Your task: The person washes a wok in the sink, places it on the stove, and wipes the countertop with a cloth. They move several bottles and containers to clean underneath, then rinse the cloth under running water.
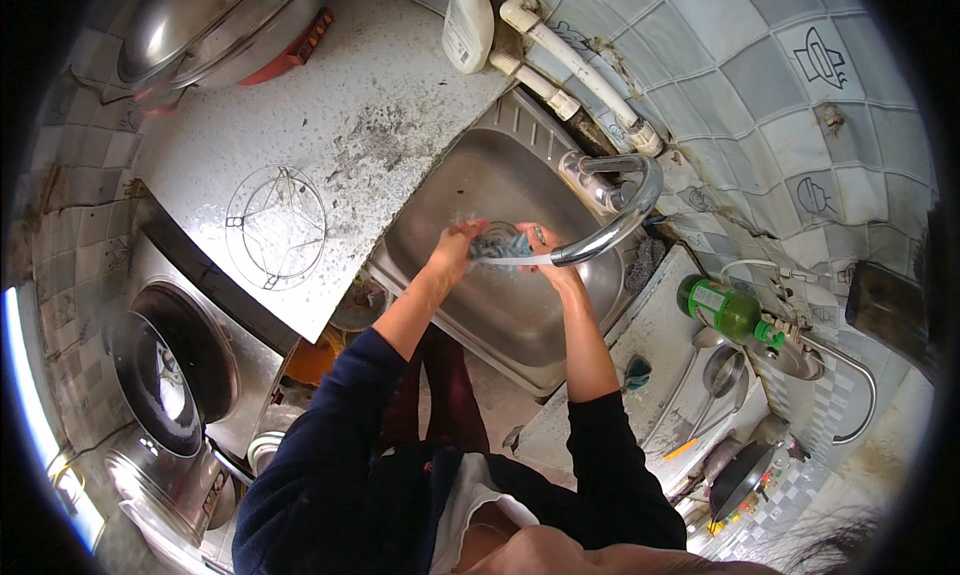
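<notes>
Over the stainless steel sink (480,171), my left hand (455,251) grips the left side of a clear round vessel (495,239), which looks like glass. On its right side my right hand (549,251) holds a blue-and-white item (520,242), perhaps a cloth or scrubber, against the vessel. The chrome faucet (622,226) curves over my right hand, and a stream of water (517,261) runs from its mouth across the vessel. Water and fingers partly hide the vessel, so its exact shape is unclear.
A wire pot stand (276,226) lies on the left counter (390,117). White pipes (577,65) and a spray bottle (469,27) stand behind the sink. A steel-wool scourer (645,264) sits at its right rim. Further right are a green bottle (720,305) and a strainer (723,372).
</notes>
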Motion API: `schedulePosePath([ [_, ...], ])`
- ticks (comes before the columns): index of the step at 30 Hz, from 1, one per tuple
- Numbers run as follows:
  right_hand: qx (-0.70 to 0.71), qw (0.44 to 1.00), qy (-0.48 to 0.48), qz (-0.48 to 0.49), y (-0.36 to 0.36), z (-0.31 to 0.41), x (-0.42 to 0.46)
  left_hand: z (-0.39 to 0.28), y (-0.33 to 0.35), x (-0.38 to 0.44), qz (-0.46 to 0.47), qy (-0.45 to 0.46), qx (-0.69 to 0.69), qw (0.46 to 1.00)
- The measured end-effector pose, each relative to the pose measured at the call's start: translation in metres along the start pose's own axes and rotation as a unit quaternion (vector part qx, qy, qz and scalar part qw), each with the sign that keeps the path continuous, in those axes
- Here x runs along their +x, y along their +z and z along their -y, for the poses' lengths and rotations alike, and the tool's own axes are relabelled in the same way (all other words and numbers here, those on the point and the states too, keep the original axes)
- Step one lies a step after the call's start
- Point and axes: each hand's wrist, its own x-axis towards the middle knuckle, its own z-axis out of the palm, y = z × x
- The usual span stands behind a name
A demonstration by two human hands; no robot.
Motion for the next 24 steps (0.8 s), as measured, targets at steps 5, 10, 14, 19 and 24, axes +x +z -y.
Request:
schedulePosePath([
  [5, -0.149, 0.928, -0.301, -0.16, 0.089, 0.007, -0.041, 0.019, 0.009, 0.007, 0.101, -0.163, -0.136, 0.972],
  [10, -0.103, 0.915, -0.235, -0.311, 0.099, -0.002, -0.006, 0.072, -0.012, 0.044, 0.052, -0.097, -0.092, 0.99],
  [14, -0.004, 0.925, -0.038, -0.377, 0.08, 0.011, 0.014, 0.068, 0.021, 0.028, -0.027, 0.051, 0.158, 0.986],
  [19, -0.056, 0.889, -0.234, -0.39, 0.136, 0.01, 0.014, 0.065, -0.034, 0.052, 0.082, -0.095, -0.195, 0.973],
  [24, 0.011, 0.952, 0.01, -0.305, 0.082, 0.02, 0.013, 0.022, 0.045, -0.007, -0.086, -0.11, 0.066, 0.988],
])
